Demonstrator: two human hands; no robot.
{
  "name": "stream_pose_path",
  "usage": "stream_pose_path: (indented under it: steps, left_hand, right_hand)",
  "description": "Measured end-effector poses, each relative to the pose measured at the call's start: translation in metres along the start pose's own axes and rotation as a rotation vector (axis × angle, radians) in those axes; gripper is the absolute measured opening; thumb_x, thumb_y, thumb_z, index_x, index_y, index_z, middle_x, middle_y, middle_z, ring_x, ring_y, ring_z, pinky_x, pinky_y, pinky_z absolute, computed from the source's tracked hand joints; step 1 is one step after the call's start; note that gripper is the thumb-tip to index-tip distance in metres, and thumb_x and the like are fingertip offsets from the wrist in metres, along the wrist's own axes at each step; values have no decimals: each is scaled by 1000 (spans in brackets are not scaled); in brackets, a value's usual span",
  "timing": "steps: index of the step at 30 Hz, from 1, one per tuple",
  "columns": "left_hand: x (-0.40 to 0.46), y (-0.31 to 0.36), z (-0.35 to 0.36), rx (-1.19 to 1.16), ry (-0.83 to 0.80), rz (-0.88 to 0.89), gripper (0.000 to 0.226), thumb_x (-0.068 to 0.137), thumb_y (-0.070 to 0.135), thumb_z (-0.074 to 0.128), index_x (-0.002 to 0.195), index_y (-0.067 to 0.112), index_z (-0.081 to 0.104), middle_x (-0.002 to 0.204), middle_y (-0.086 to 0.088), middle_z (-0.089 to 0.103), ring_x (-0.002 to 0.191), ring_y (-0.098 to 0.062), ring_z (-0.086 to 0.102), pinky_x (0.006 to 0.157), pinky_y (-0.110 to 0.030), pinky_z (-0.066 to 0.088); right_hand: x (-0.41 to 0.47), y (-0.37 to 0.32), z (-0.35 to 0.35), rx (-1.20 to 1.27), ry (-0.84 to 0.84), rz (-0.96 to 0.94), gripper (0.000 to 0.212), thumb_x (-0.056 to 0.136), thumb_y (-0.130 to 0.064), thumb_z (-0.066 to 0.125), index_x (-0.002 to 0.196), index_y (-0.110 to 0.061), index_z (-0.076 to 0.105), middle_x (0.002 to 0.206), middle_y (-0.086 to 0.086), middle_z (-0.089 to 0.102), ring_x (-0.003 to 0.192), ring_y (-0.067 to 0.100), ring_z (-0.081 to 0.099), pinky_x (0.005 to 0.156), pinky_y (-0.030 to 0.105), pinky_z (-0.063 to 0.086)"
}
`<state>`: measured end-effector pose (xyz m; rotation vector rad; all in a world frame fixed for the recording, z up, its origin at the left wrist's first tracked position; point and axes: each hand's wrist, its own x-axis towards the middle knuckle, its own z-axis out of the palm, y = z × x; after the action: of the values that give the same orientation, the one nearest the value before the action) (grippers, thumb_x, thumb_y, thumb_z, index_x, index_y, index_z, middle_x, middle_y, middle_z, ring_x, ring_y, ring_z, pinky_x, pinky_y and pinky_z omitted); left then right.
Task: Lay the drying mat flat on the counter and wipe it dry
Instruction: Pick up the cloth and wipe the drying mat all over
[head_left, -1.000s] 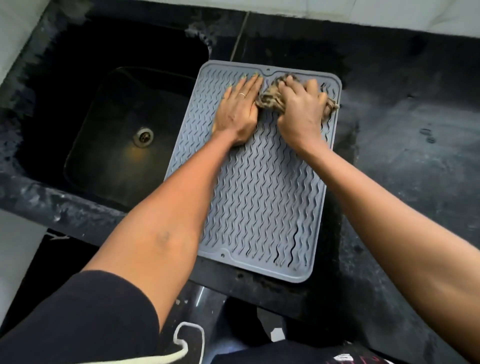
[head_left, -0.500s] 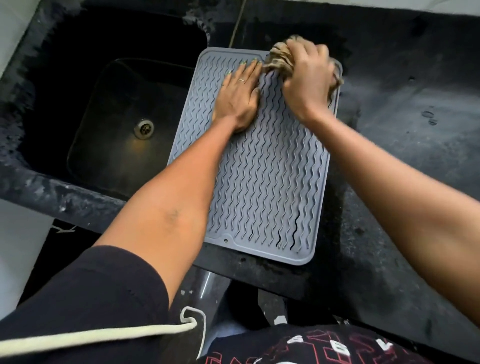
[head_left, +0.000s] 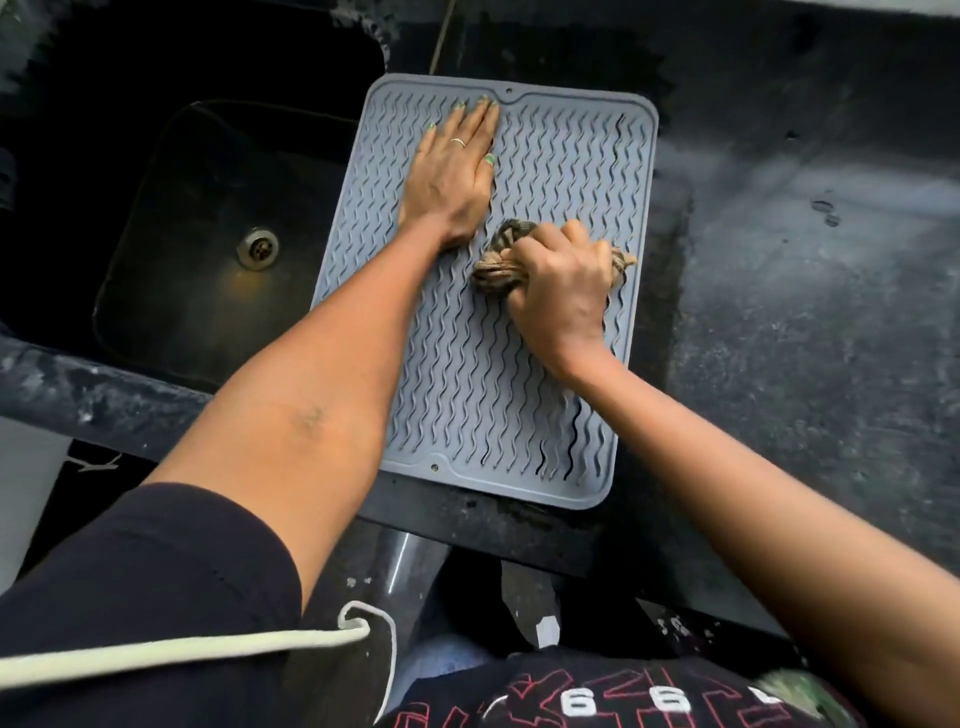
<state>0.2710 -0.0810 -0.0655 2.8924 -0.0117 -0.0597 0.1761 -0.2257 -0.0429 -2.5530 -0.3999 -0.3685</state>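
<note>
Grey drying mat is laid flat on the dark surface, just beside the black sink, its left edge reaching the sink rim. The mat is pinned by the left hand, pressed palm-down with fingers stretched out and together near the mat's far edge; nothing is gripped by it. A ring is seen on one finger. A bunched brownish cloth is clenched in the right hand, fist closed over it, and is pressed against the middle of the mat, right of the left wrist. Both hands are close but not touching. A metal drain is seen in the sink bottom
</note>
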Motion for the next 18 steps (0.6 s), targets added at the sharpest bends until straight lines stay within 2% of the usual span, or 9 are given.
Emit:
stream_pose_path:
  steps: [3, 6, 8, 9, 11, 13, 18]
  left_hand:
    - [0, -1, 1, -7, 0, -6, 56, 102, 26, 26, 155, 22, 10, 164, 3, 10, 152, -16, 6, 125, -37, 2]
    - [1, -2, 1, -11, 0, -2, 55, 103, 27, 26, 155, 22, 11, 164, 2, 11, 152, -17, 7, 124, -37, 2]
    - [1, -1, 3, -9, 16, -4, 54, 103, 28, 25, 155, 22, 14, 164, 3, 12, 152, -16, 8, 124, -36, 2]
    - [1, -1, 3, -12, 23, -7, 54, 103, 29, 25, 155, 22, 14, 163, 4, 13, 152, -16, 9, 124, -36, 3]
    - [1, -2, 3, -23, 28, -12, 55, 102, 29, 26, 155, 23, 14, 163, 4, 13, 152, -15, 9, 125, -35, 3]
    - [0, -3, 4, -20, 33, -7, 55, 102, 28, 26, 155, 24, 15, 163, 4, 14, 152, -16, 10, 125, -36, 4]
    - [3, -4, 4, -6, 31, -1, 54, 102, 27, 26, 155, 22, 14, 163, 4, 14, 152, -16, 9, 125, -36, 4]
  right_hand:
    - [26, 1, -17, 226, -56, 213, 28, 69, -1, 48, 77, -15, 71, 78, 2, 72, 74, 22, 61, 64, 26, 42]
    - [79, 14, -22, 293, 121, 357, 37, 69, -3, 40, 84, -18, 69, 89, -1, 73, 84, 18, 63, 73, 33, 53]
    - [110, 23, -15, 146, 73, 308, 45, 75, -2, 42, 107, -22, 66, 112, -1, 68, 103, 19, 59, 91, 35, 47]
    - [118, 27, -7, 42, -40, 262, 50, 78, -1, 44, 121, -23, 59, 127, 1, 60, 115, 22, 52, 99, 37, 41]
    - [117, 33, 13, -149, -273, 175, 61, 81, 1, 46, 137, -20, 41, 148, 5, 39, 131, 30, 37, 105, 46, 29]
    - [102, 35, 25, -264, -275, 96, 61, 82, 2, 47, 139, -17, 37, 152, 7, 33, 131, 32, 36, 102, 47, 30]
    - [24, 18, 18, -136, -113, 4, 50, 82, 2, 51, 127, -19, 56, 138, 3, 55, 115, 26, 52, 90, 41, 35]
